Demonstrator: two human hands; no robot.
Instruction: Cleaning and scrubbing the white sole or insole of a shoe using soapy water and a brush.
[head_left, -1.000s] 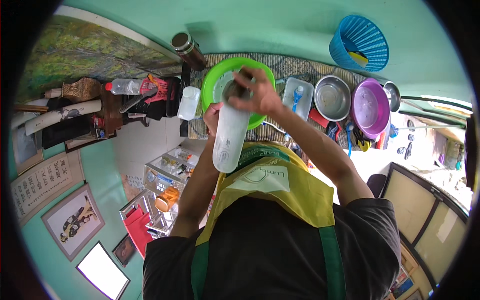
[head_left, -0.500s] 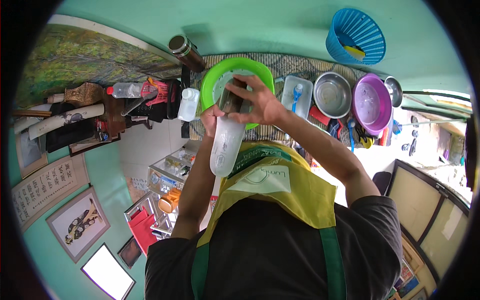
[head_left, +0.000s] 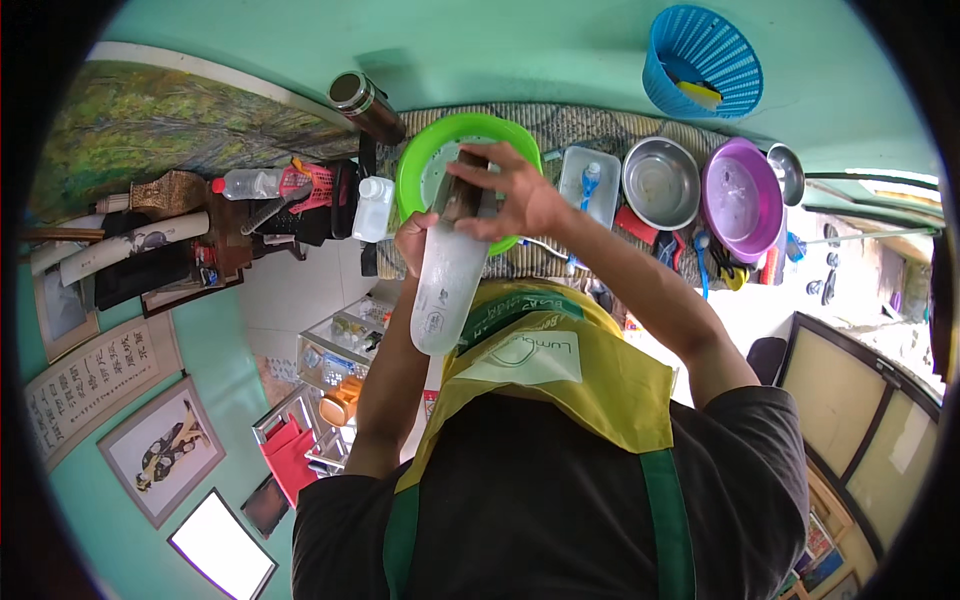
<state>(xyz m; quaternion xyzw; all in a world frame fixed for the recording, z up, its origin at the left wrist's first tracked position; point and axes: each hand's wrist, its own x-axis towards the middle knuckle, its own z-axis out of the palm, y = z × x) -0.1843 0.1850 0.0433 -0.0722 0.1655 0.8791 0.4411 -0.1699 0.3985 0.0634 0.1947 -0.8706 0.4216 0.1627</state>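
Observation:
A long bottle (head_left: 445, 290), frosted white at its near end and dark brown at its far end, is held slanted over the near rim of a bright green basin (head_left: 411, 165). Around its left side, where the two colours meet, my left hand (head_left: 413, 242) is closed; most of its fingers are hidden behind the bottle. My right hand (head_left: 525, 195) grips the brown part from the right, thumb low and fingers across the top. Some liquid with bubbles shows in the basin.
Left of the basin stand a white jug (head_left: 373, 208) and a brown flask (head_left: 366, 105). To the right are a clear tray (head_left: 602, 205) with a blue-handled brush, a steel bowl (head_left: 661, 183) and a purple basin (head_left: 742, 200). A blue basket (head_left: 704, 60) is against the wall.
The bottle's near end has shifted slightly left and nearer me. My right fingers have moved a little on the brown part. The whole view has shifted slightly.

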